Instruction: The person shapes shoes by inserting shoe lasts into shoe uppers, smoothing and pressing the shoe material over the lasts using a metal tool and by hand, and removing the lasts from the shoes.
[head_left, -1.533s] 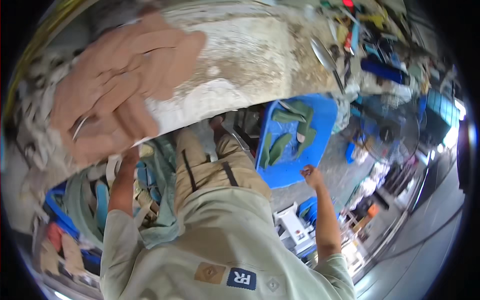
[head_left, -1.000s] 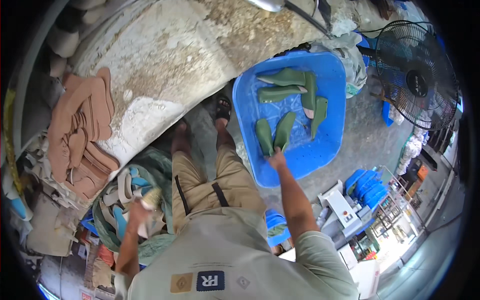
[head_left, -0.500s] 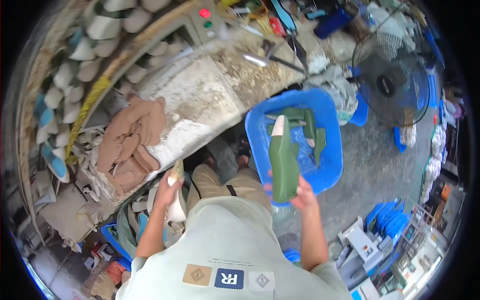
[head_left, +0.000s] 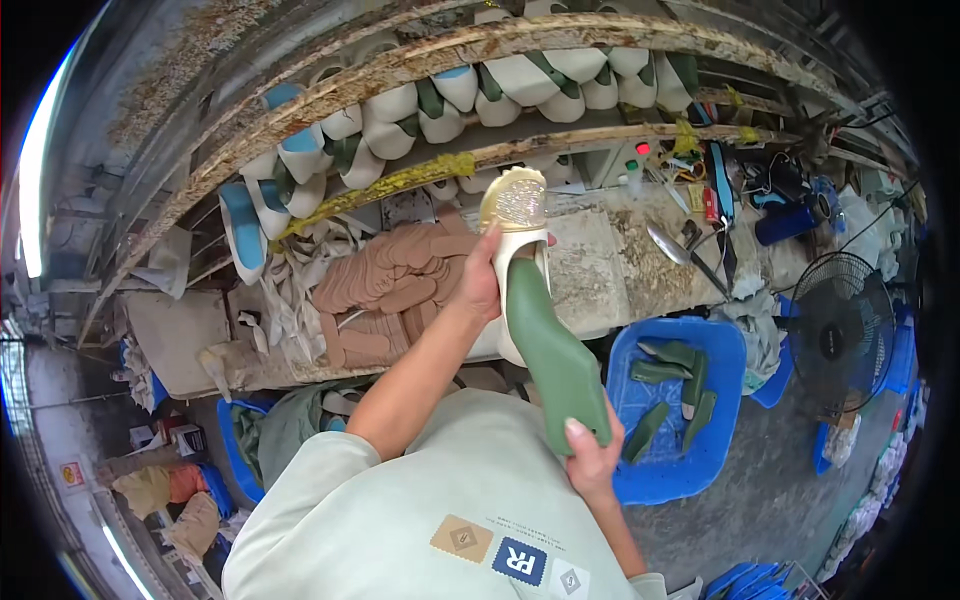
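My right hand (head_left: 592,462) grips the heel end of a green shoe last (head_left: 555,360) and holds it up in front of my chest. My left hand (head_left: 484,272) holds a white shoe upper with a glittery gold toe (head_left: 517,215) against the last's front end. Both hands are raised over the worn workbench (head_left: 600,265). Below my right hand stands a blue tub (head_left: 725,360) with several more green lasts (head_left: 672,375) in it.
A stack of tan insoles (head_left: 385,285) lies on the bench at left. Rows of white and blue shoe parts (head_left: 440,95) fill the racks behind. Tools (head_left: 690,250) lie at bench right; a black fan (head_left: 835,345) stands on the floor at right.
I have looked up from the tub to the bench. My right hand lifted a green last out of the tub, and my left hand brought the white upper up onto its front.
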